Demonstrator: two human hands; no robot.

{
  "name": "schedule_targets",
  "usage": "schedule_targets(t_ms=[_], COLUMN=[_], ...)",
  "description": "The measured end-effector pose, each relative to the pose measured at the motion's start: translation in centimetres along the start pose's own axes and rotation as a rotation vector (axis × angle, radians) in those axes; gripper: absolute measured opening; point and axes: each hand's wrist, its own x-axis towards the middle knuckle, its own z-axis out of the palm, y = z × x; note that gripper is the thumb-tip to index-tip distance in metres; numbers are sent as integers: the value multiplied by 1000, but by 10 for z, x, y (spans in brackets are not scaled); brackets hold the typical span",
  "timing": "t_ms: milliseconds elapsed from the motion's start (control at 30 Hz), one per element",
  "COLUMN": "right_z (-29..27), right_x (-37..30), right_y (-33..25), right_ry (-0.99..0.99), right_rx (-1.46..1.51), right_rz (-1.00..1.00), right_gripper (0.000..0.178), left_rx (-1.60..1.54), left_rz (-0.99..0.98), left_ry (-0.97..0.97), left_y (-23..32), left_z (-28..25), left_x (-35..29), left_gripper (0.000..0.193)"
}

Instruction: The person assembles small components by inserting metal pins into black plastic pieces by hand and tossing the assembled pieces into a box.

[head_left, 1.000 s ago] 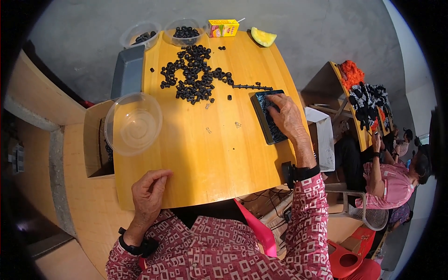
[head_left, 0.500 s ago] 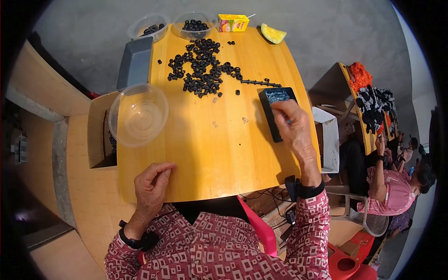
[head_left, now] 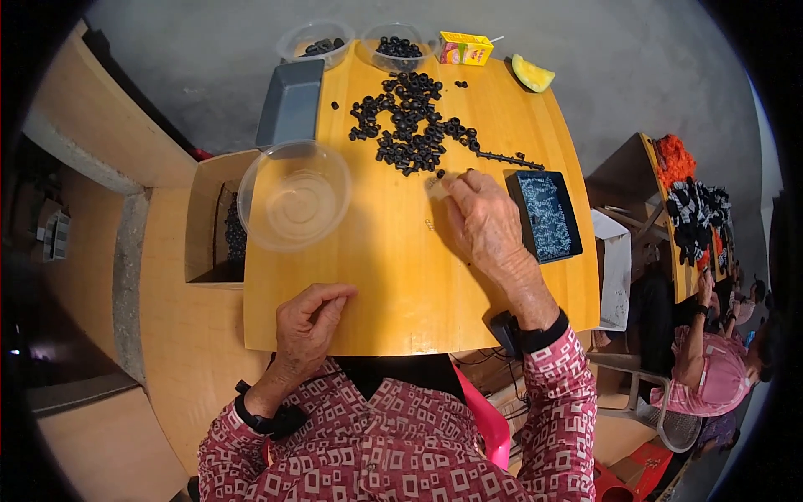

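Heaped black parts point(head_left: 414, 155) near tray point(head_left: 525, 221) of silvery bits point(head_left: 548, 216)

Left forearm point(head_left: 230, 443): one, sleeved, entering at 7 o'clock, angled toward 1. Left wrist point(head_left: 266, 400): straight, black-banded. Left hand point(head_left: 309, 326): one, at 8 o'clock, back up, fingers loosely curled, thumb beside index finger. Right forearm point(head_left: 562, 393): one, sleeved, entering at 5 o'clock. Right wrist point(head_left: 537, 311): black-banded. Right hand point(head_left: 487, 219): one, at 2 o'clock, back up, fingers bent downward toward 11, tips partly hidden.
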Motion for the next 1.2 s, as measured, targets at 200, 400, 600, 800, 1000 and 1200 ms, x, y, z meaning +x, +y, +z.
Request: schedule_targets(t_ms=[200,400,600,800,1000,1200], right_z=[25,26,24,30,49,60], right_x=[26,53,85,124,145,150], right_y=[18,15,39,70,51,58], right_ry=[172,183,216,165,82,-24], right_rx=[-40,35,48,131,49,-103], right_rz=[-64,-9,86,356,97,34], right_gripper=[19,19,17,21,23,20], left_rx=[-8,6,-19,-2,6,8], left_rz=[19,43,29,52,85,89], left_ry=[-9,-6,-11,-6,2,-10], left_y=[-2,-2,-2,-6,-7,-7], left_z=[0,-2,-2,-1,-2,-1], left_x=[1,2,2,-2,0,2], left_gripper=[13,13,12,12,13,13])
